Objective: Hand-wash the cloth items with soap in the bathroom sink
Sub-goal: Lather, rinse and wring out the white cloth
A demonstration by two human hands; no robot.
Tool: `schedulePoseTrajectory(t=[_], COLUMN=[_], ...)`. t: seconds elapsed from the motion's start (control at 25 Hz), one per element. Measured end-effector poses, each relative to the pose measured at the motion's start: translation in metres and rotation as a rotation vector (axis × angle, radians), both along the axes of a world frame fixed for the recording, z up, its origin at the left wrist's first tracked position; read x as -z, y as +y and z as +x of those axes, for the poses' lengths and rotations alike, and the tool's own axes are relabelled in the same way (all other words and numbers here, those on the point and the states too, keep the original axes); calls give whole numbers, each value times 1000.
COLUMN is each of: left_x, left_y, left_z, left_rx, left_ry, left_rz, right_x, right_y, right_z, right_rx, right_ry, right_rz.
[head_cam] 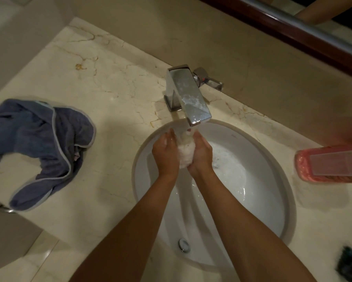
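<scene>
A small white sudsy cloth [185, 154] is squeezed between my two hands under the chrome faucet's spout [188, 98], above the white oval sink [268, 200]. My left hand [165, 153] presses against the cloth's left side with its fingers wrapped round it. My right hand [201, 154] grips it from the right. Foamy water [228, 165] pools in the basin to the right of my hands. Suds cling to the top of the faucet. A pink soap bottle [332, 162] lies on its side on the counter at the right.
A blue-grey towel [40, 147] lies crumpled on the marble counter [101, 88] at the left. The faucet handle [209, 79] sits behind the spout. A dark object [350, 265] shows at the bottom right corner. The overflow hole [183, 245] is on the near wall of the basin.
</scene>
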State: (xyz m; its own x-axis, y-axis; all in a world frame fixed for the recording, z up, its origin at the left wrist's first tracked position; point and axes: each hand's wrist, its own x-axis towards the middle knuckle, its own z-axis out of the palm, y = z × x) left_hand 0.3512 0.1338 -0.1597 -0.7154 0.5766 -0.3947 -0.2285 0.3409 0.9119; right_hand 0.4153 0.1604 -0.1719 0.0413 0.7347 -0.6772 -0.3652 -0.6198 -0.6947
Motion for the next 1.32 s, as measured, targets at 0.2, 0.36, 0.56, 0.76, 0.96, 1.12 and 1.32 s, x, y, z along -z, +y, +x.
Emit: schedulePoseTrajectory(t=[0.2,0.36,0.56,0.76,0.96,1.12,1.32], left_x=[4,9,5,6,8,1,-4], left_y=[-1,-8,4,7,9,6,-9], left_z=[1,8,5,-4,-11,-10,14], left_rx=[229,287,300,324,299,353,275], left_ry=[-155,-122,34,73,212,150,56], left_rz=[146,218,95,19,-42,-68,11], right_x=[6,3,2,9,0,-6,-8], right_y=[13,12,10,-2,-1,1,7], right_z=[6,3,17,27,24,12,1], right_rx=[88,153,140,-1,-100,39,140], right_ry=[313,285,327,225,24,107,-151], right_rz=[52,78,32,72,140,102,27])
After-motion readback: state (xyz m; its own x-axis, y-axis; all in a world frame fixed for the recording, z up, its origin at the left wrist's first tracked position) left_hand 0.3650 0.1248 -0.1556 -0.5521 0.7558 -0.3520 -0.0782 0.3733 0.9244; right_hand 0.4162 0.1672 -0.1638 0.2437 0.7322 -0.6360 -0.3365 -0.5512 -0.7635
